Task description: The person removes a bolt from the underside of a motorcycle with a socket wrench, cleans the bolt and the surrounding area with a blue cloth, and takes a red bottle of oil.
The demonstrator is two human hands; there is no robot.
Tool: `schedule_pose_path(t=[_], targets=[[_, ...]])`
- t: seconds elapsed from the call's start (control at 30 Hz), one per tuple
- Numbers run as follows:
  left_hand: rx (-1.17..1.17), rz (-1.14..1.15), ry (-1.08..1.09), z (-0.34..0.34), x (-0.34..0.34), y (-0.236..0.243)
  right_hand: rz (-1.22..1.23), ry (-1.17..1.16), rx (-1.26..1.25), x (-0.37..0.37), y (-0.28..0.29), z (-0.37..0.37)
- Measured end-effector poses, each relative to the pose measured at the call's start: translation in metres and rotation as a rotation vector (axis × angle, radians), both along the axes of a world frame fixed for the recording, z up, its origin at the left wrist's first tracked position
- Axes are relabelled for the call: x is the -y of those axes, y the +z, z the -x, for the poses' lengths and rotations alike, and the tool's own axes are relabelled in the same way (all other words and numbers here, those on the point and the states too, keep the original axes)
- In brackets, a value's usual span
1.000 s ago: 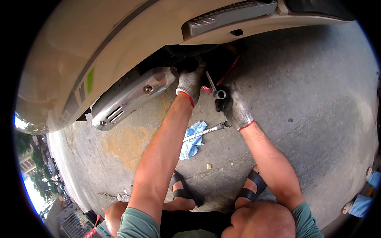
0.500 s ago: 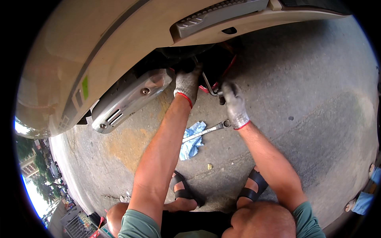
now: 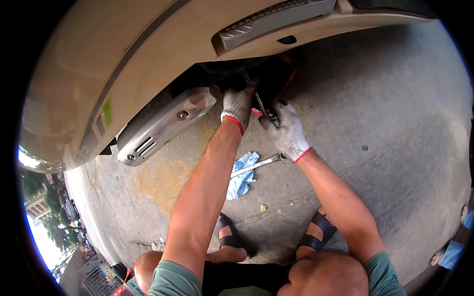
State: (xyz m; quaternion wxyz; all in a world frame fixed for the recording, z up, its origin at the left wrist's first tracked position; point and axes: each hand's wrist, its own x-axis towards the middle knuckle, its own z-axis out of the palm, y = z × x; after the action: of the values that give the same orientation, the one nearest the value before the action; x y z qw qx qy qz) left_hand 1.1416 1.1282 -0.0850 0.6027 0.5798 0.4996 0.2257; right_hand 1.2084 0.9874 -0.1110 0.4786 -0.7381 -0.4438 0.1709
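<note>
Both of my hands wear grey-white knit gloves with red cuffs. My left hand (image 3: pixel 238 104) reaches under the body of a beige vehicle (image 3: pixel 143 64), its fingers closed about the shaft of a metal wrench (image 3: pixel 260 103). The far end of that shaft disappears into the dark underside. Around the near, bent end, my right hand (image 3: pixel 287 127) has its thumb and fingers closed, partly hiding it. Left of my left hand is a silver slotted exhaust cover (image 3: pixel 165 126) with round bolts.
On the concrete ground (image 3: pixel 395 148), a ring spanner (image 3: pixel 256 165) lies across a crumpled blue-white cloth (image 3: pixel 242 182). A small yellowish scrap (image 3: pixel 263 207) lies between my sandalled feet. At the far right edge shows another person's foot (image 3: pixel 436 257). A metal crate (image 3: pixel 96 280) stands lower left.
My right hand has turned over and shifted slightly left and down, with thumb and fingers now spread around the wrench's bent end. My left hand stays on the shaft.
</note>
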Motion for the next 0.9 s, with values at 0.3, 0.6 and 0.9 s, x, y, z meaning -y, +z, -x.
schedule_pose_path(t=[0.3,0.6,0.9], targets=[[0.201,0.109,-0.093,0.012,-0.018,-0.025,0.007,0.243,-1.698,0.005,0.008,0.013],[0.015,0.023,0.007,-0.001,0.002,-0.006,-0.069,-0.044,-0.011,0.004,-0.015,-0.003],[0.069,-0.219,-0.17,0.013,-0.016,-0.033,0.057,0.232,-1.509,0.005,0.01,0.013]])
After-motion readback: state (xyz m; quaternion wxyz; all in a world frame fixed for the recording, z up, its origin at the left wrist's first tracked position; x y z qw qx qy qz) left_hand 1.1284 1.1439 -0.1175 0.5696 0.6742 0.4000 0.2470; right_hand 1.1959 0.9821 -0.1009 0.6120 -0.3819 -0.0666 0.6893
